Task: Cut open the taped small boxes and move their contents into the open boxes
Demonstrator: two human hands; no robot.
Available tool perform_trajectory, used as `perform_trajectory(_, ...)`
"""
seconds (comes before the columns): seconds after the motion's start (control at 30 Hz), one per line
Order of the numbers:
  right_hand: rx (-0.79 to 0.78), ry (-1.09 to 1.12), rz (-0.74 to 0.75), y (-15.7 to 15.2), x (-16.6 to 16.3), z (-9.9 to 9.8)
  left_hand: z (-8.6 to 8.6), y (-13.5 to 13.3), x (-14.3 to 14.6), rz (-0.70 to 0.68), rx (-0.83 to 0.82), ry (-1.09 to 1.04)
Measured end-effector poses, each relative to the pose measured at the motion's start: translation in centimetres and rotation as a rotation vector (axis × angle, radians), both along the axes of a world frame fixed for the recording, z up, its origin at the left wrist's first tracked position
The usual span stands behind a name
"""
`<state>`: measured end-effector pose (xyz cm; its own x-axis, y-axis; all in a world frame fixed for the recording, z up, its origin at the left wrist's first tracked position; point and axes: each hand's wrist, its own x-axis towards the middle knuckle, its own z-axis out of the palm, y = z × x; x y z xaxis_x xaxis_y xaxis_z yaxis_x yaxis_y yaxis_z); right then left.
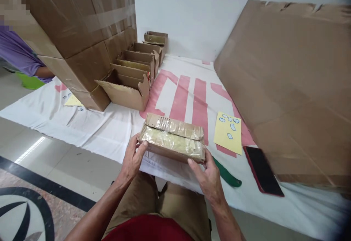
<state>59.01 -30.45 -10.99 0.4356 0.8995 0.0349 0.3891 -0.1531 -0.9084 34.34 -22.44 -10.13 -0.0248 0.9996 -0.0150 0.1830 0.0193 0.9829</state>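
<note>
Between my two hands is a small cardboard box [172,138], its top flaps folded over and covered in shiny clear tape. My left hand [134,157] grips its left end, thumb on the near edge. At the right end, my right hand [205,173] holds the corner with the thumb in front. The box is at the near edge of the cloth-covered table [109,127]; whether it rests there or is slightly raised I cannot tell. Partly hidden beside my right hand lies a green curved object [229,175], like a knife handle or sheath.
Several open cardboard boxes [128,89] stand in a row at left, against a wall of stacked cartons [90,36]. A large cardboard panel [298,91] rises at right. Nearby lie a yellow paper [227,138] and a phone [263,171]. A person in a purple sleeve [19,51] is behind the cartons.
</note>
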Motion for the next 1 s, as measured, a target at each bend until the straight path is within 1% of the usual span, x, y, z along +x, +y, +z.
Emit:
perform_trajectory(0.23,0.075,0.028,0.016,0.9,-0.6,-0.6,0.7,-0.2,-0.2,0.052,0.003,0.027)
perform_trajectory(0.33,0.087,0.045,0.06,0.7,-0.4,-0.9,0.8,0.1,-0.6,0.046,-0.005,0.022)
perform_trajectory(0.43,0.092,0.023,0.14,0.0,0.9,-1.2,0.5,0.3,-1.0,0.048,-0.02,-0.003)
perform_trajectory(0.5,0.095,-0.069,0.149,-0.8,2.9,-1.5,0.2,0.4,-1.3,0.077,-0.013,-0.044)
perform_trajectory(0.53,0.087,-0.142,0.119,-1.2,4.1,-1.7,0.1,0.5,-1.4,0.095,-0.004,-0.064)
perform_trajectory(0.63,0.014,-0.434,-0.025,-2.4,8.1,-2.9,0.1,1.1,-1.6,0.129,0.027,-0.091)
perform_trajectory(0.67,-0.021,-0.539,-0.045,-2.7,9.3,-3.5,0.2,1.4,-1.5,0.134,0.038,-0.092)
perform_trajectory(0.73,-0.079,-0.731,-0.031,-3.1,11.0,-4.6,0.5,2.2,-1.4,0.139,0.064,-0.095)
perform_trajectory(0.8,-0.126,-0.872,0.009,-3.1,11.7,-5.6,0.9,3.0,-1.1,0.15,0.088,-0.101)
perform_trajectory(0.87,-0.163,-0.952,0.043,-2.9,11.6,-6.2,1.2,3.7,-0.8,0.152,0.096,-0.116)
perform_trajectory(1.0,-0.189,-0.968,0.087,-2.3,10.9,-6.2,1.2,4.6,-0.3,0.098,0.075,-0.159)
